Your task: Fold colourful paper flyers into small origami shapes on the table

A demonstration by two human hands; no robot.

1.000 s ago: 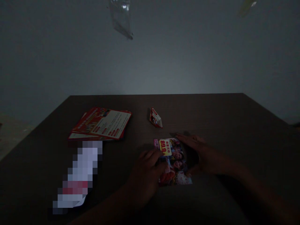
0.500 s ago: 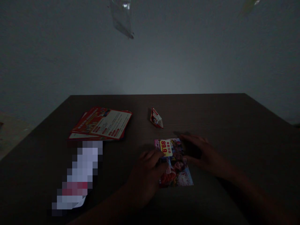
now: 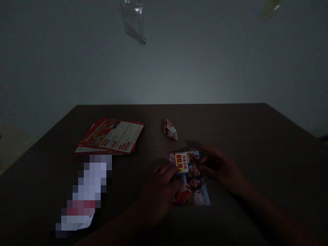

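Note:
A colourful photo flyer, printed with a large red 89.9, lies in front of me on the dark table. My left hand covers its left edge, thumb and fingers holding it against the tabletop. At the flyer's right edge is my right hand, its thumb and fingertips curved with a gap between them. The thumb tip is at or just beside the paper; dim light hides whether it touches. Farther back stands a small folded paper piece, red and white.
A stack of red and white leaflets lies at the left on the table. Nearer me is a pale, pixelated long object. A clear plastic bag hangs on the wall behind.
My right hand has drawn slightly right, off the flyer's upper right corner, and its thumb and fingers have come closer together. The left hand has stayed in place on the flyer.

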